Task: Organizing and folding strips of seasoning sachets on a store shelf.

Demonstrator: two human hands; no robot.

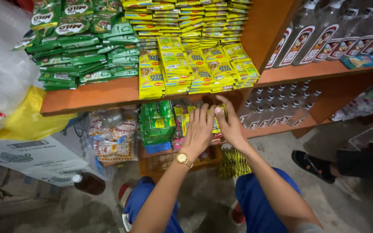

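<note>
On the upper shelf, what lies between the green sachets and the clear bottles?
Stacks of yellow sachets lie between the green sachets and the clear bottles, as the head view shows.

Yellow sachets (197, 64): glossy plastic film, catching the light. Green sachets (78, 43): the same shiny film, creasing. Shelf (109, 95): smooth orange-brown wood, showing a matt finish. Bottles (324, 39): clear, glossy, glinting. Carton (35, 159): matt cardboard. Floor (324, 203): rough grey concrete. Wristwatch (183, 159): gleaming gold-coloured metal.
</note>
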